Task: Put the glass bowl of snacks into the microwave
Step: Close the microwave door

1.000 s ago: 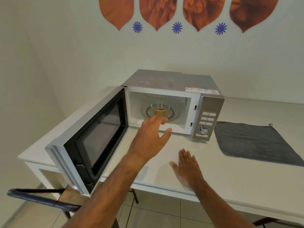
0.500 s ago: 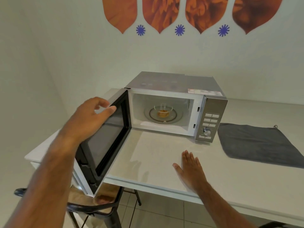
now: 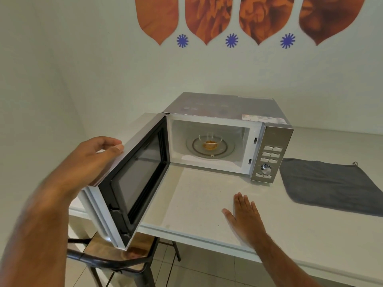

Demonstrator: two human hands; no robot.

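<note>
The glass bowl of snacks [image 3: 210, 142] sits on the round turntable inside the silver microwave [image 3: 228, 112], which stands at the back of the white counter [image 3: 196, 204]. The microwave door [image 3: 136, 179] hangs open toward me on the left. My left hand [image 3: 93, 160] grips the door's top outer edge, thumb on the upper rim and fingers curled over the outside. My right hand [image 3: 245, 218] lies flat on the counter in front of the microwave, palm down, fingers together, holding nothing.
A dark grey cloth [image 3: 331, 187] lies on the counter right of the microwave. A chair with a wooden seat and black frame [image 3: 116, 257] stands under the open door. Walls close off the left and back.
My left hand drew back from the microwave cavity, leaving the bowl on the turntable, swung left and took hold of the door's top edge. The right hand stayed flat on the counter.
</note>
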